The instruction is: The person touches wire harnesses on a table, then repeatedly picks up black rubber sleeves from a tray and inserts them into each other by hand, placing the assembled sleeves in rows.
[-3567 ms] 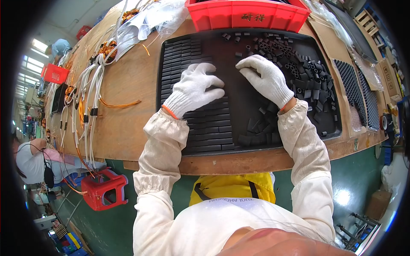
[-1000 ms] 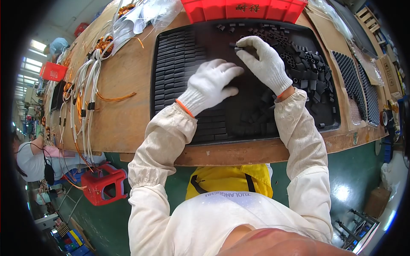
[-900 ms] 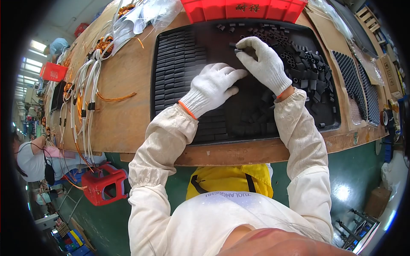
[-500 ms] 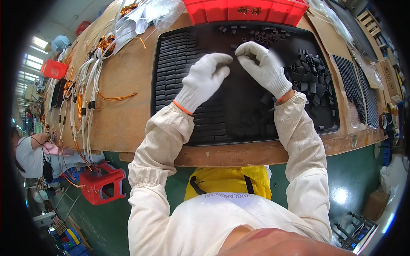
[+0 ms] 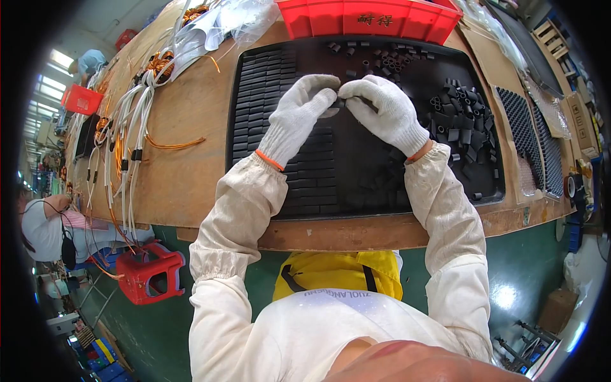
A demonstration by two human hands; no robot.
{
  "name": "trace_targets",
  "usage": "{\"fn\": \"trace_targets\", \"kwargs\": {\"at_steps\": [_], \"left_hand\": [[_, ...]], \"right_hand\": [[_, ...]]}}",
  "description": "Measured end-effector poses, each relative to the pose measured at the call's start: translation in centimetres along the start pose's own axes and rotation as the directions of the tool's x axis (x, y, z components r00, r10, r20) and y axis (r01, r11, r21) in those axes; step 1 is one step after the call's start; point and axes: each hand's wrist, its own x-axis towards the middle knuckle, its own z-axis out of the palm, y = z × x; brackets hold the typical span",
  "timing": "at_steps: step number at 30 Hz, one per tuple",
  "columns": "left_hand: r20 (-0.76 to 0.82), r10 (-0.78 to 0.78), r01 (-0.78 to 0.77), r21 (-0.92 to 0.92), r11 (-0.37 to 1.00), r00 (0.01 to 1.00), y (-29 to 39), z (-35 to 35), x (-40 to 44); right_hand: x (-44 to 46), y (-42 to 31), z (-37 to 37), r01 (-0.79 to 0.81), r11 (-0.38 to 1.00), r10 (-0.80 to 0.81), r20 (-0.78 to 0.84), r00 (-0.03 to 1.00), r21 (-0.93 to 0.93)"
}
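Observation:
White-gloved, my left hand (image 5: pixel 301 114) is over the rows of black pieces (image 5: pixel 310 184) on the left side of a black tray (image 5: pixel 369 212). Its thumb and fingers are pinched together near a small dark piece (image 5: pixel 339 102). My right hand (image 5: pixel 384 113), gloved too, meets it fingertip to fingertip over the tray's middle, also in a pinch at that dark piece. Gloves hide most of the piece. Loose black tubes (image 5: pixel 459 114) lie heaped at the tray's right, and more small tubes (image 5: pixel 391 60) lie near the back edge.
A red bin (image 5: pixel 375 19) stands behind the tray. White cables with copper coils (image 5: pixel 137 108) lie on the wooden table (image 5: pixel 184 184) at left. Black foam sheets (image 5: pixel 525 130) lie at right. A red stool (image 5: pixel 151 272) and a seated person (image 5: pixel 43 229) are at lower left.
My hands have come together at the fingertips; the left turned inward and closed into a pinch. The right moved slightly down and left. The view shifted slightly.

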Motion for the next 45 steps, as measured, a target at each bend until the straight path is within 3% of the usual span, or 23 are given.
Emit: {"fn": "trace_targets", "kwargs": {"at_steps": [6, 16, 18, 21, 22, 24, 27, 31, 37, 45], "left_hand": [[0.106, -0.058, 0.043, 0.140, 0.989, 0.993, -0.2, -0.2, 0.1], [0.119, -0.086, 0.067, 0.157, 0.985, 0.989, 0.1, -0.2, 0.1], [0.088, -0.038, 0.023, 0.162, 0.987, 0.995, 0.0, -0.2, 0.1], [0.041, -0.065, 0.058, 0.154, 0.986, 0.997, 0.0, -0.4, 0.2], [0.041, -0.065, 0.058, 0.153, 0.986, 0.997, 0.0, -0.4, 0.2], [0.020, -0.049, 0.043, 0.232, 0.972, 0.999, 0.1, -0.3, 0.1], [0.021, -0.020, 0.014, 0.263, 0.965, 1.000, 0.1, -0.2, 0.1], [0.018, -0.018, 0.013, 0.265, 0.964, 1.000, -0.5, -0.3, 0.3], [0.039, 0.015, -0.027, 0.347, 0.938, 0.999, 0.1, 0.3, -0.1], [0.042, -0.085, 0.069, 0.296, 0.953, 0.995, -0.2, 0.0, 0.0]], "right_hand": [[0.1, 0.1, -0.2, -0.068, 0.998, 0.068, -0.082, 0.994, 0.002], [0.0, -0.1, -0.2, -0.048, 0.999, 0.049, -0.094, 0.994, 0.007], [0.1, -0.9, -0.6, -0.255, 0.962, 0.261, -0.062, 0.963, 0.099], [0.2, -0.7, -0.5, -0.335, 0.923, 0.356, -0.091, 0.930, 0.189], [0.1, -0.4, -0.4, -0.335, 0.923, 0.356, -0.090, 0.930, 0.189], [0.0, 0.3, -0.2, -0.271, 0.861, 0.332, -0.071, 0.941, 0.430], [0.1, 0.1, -0.7, -0.282, 0.818, 0.314, 0.020, 0.949, 0.501], [0.0, 0.2, -0.6, -0.277, 0.848, 0.281, 0.060, 0.958, 0.453], [-0.1, 0.2, -0.5, -0.347, 0.865, 0.373, -0.001, 0.928, 0.364], [0.1, 0.0, -0.6, -0.411, 0.875, 0.410, 0.059, 0.910, 0.257]]}}
